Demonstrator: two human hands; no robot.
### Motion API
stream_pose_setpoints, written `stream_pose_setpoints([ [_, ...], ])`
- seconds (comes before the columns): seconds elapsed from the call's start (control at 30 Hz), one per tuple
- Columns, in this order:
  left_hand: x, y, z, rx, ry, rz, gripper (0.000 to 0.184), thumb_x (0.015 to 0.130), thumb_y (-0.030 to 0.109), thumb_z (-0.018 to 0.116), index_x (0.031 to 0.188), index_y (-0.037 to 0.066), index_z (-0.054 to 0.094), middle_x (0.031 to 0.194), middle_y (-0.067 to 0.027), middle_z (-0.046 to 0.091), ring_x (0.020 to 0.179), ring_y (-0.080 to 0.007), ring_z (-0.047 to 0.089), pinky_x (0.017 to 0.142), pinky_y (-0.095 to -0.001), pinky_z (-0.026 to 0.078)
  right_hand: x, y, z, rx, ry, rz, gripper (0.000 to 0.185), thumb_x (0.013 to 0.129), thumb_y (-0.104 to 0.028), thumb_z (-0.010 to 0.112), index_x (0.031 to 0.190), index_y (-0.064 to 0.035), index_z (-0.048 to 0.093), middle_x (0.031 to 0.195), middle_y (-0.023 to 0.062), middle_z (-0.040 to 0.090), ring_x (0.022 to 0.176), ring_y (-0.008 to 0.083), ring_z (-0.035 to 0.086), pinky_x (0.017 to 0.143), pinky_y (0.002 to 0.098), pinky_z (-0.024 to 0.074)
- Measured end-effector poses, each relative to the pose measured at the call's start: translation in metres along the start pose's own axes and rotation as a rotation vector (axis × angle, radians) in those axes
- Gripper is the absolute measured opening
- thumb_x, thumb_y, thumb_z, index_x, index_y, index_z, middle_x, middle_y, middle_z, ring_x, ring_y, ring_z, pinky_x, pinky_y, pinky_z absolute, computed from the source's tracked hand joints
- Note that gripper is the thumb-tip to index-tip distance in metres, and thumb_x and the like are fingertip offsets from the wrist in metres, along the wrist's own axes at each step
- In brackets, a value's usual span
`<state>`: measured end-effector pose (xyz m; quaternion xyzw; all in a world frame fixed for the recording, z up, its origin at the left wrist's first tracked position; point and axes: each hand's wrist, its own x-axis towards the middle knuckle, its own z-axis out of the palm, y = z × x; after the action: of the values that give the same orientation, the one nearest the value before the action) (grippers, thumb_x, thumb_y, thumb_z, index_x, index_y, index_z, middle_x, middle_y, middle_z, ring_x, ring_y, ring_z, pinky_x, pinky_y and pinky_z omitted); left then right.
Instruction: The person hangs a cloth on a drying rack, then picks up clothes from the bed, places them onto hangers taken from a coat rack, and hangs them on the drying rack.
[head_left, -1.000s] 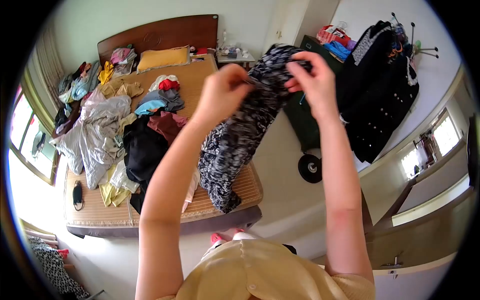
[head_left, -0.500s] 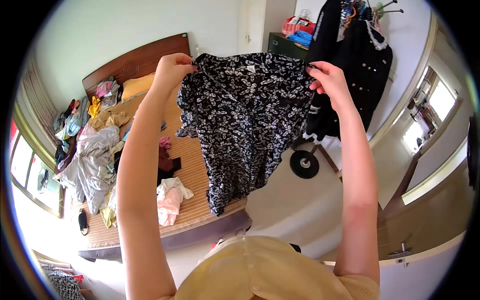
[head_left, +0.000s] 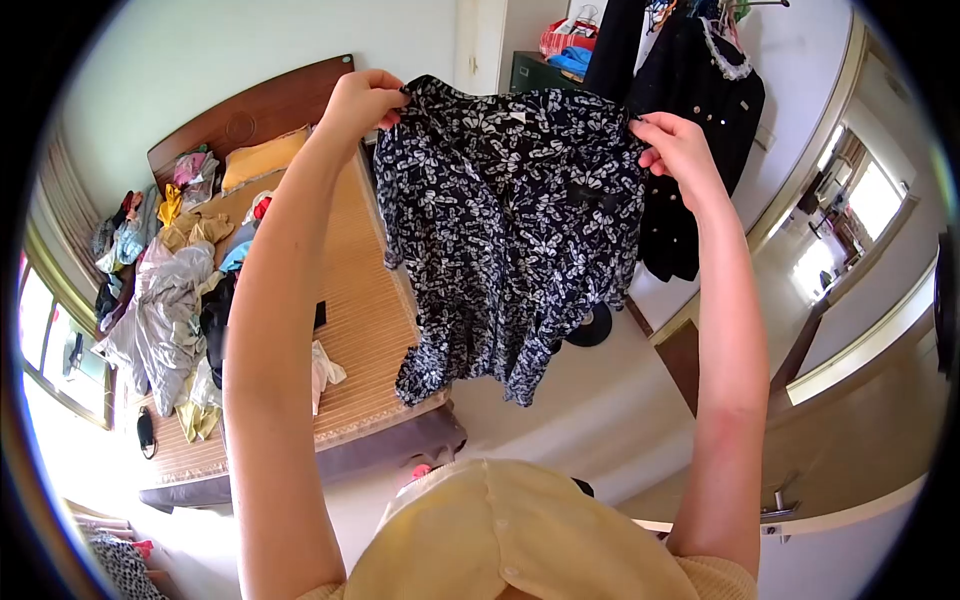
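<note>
A black blouse with a white butterfly-like print (head_left: pixel 510 220) hangs spread out in front of me at arm's length. My left hand (head_left: pixel 368 100) pinches its left shoulder near the collar. At the opposite shoulder, my right hand (head_left: pixel 676 150) grips the fabric between thumb and fingers. A small pale label shows inside the neckline. The lower part of the blouse dangles freely, its hem gathered and wrinkled, above the floor and the near corner of the bed.
To the left stands a bed (head_left: pixel 370 350) with a wooden headboard (head_left: pixel 240 120), a yellow pillow (head_left: pixel 262 158) and a heap of clothes (head_left: pixel 170 300). Dark garments (head_left: pixel 690 130) hang at the back right beside a green cabinet (head_left: pixel 535 75). A doorway opens on the right.
The blouse has swung and opened wider, its hem shifting left. Both hands have moved up or outward slightly, still gripping the shoulders. My view has turned a little to the right.
</note>
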<state>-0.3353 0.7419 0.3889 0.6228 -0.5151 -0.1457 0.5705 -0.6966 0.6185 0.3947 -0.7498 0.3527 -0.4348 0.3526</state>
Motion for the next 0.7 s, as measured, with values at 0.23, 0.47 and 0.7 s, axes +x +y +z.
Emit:
stream_pose_setpoints([
  [0.23,0.011,0.006,0.014,0.033,-0.139,0.16,0.03,0.075,0.023,0.072,0.093,0.0,0.067,0.079,-0.0043,0.063,0.071,-0.0099,0.055,0.065,-0.0262,0.046,-0.008,-0.004,-0.005,-0.12,0.027,0.027,0.023,0.083,-0.022,0.07,0.094,-0.0014,0.066,0.068,-0.0027,0.057,0.053,0.0043,0.049,0.047,0.02,0.0353],
  [0.47,0.029,0.004,0.034,0.67,-0.204,0.328,0.042,0.073,0.028,0.073,0.1,-0.003,0.067,0.082,-0.0126,0.068,0.077,-0.0172,0.063,0.068,-0.0352,0.05,-0.017,-0.003,-0.012,-0.374,0.014,-0.022,0.025,0.076,-0.02,0.075,0.089,-0.0007,0.066,0.072,0.0029,0.062,0.059,0.0123,0.056,0.053,0.0268,0.0438],
  [0.7,0.023,0.043,0.089,0.327,0.148,0.451,0.024,0.077,0.02,0.066,0.094,0.002,0.066,0.084,-0.0181,0.067,0.083,-0.0315,0.064,0.076,-0.0413,0.05,-0.028,-0.003,-0.046,-0.617,0.339,-0.236,0.022,0.083,-0.02,0.067,0.101,-0.0076,0.068,0.087,0.0141,0.07,0.082,0.0299,0.067,0.072,0.0363,0.0514],
])
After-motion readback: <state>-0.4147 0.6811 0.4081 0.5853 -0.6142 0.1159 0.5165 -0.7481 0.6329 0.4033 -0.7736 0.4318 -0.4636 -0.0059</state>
